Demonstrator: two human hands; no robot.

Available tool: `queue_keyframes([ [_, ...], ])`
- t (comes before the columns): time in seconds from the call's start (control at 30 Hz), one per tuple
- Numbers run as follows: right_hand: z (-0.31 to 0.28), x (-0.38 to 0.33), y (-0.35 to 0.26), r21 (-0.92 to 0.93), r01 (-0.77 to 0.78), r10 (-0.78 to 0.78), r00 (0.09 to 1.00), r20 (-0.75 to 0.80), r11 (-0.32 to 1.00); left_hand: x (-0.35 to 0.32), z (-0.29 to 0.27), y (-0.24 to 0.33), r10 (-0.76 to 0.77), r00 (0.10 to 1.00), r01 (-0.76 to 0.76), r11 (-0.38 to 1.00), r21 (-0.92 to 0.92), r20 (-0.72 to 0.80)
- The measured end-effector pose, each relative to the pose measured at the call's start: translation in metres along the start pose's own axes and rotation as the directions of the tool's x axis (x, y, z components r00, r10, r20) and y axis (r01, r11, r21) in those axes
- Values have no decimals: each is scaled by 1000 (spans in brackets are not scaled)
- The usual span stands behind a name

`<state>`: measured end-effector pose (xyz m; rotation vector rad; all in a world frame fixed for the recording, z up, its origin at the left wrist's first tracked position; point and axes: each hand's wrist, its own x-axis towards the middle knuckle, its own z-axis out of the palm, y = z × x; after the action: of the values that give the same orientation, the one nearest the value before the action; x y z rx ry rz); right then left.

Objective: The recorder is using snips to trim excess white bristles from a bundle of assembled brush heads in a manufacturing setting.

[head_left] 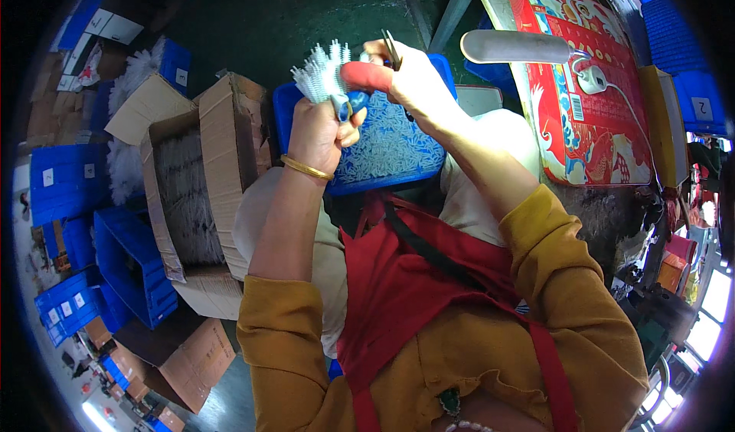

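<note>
My left hand (318,133) is closed round a bunch of thin white ribbed plastic sticks (323,72), whose tips fan out upward. Something blue (354,104) wraps a finger or thumb of that hand. My right hand (413,76) is closed beside the bunch, a red cover (366,76) on its thumb pointing toward the sticks. Two slim dark metal prongs of a small hand tool (391,47), perhaps tweezers or snips, stand up from its fingers; the rest of the tool is hidden. Beneath both hands, a blue bin (383,184) holds many small whitish pieces (390,145).
An open cardboard box (218,171) with whitish bristly contents stands at my left, blue crates (130,260) beyond it. To my right is a table with a red patterned box (589,126); a lamp (517,47) reaches over it toward my right arm.
</note>
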<state>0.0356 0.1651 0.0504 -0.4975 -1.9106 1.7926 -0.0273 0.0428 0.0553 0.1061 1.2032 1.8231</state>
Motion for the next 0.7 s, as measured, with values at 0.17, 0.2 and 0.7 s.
queue_keyframes([
  [0.17,1,-3,-18,168,-110,89,988,127,980,-6,1,5,-2,1000,1,996,86,5],
  [0.2,2,-4,-19,200,-115,96,990,104,973,-6,0,6,15,1000,-17,997,71,23],
  [0.7,5,-15,-14,-344,618,-555,786,273,707,-5,7,3,247,951,-191,943,274,-185],
])
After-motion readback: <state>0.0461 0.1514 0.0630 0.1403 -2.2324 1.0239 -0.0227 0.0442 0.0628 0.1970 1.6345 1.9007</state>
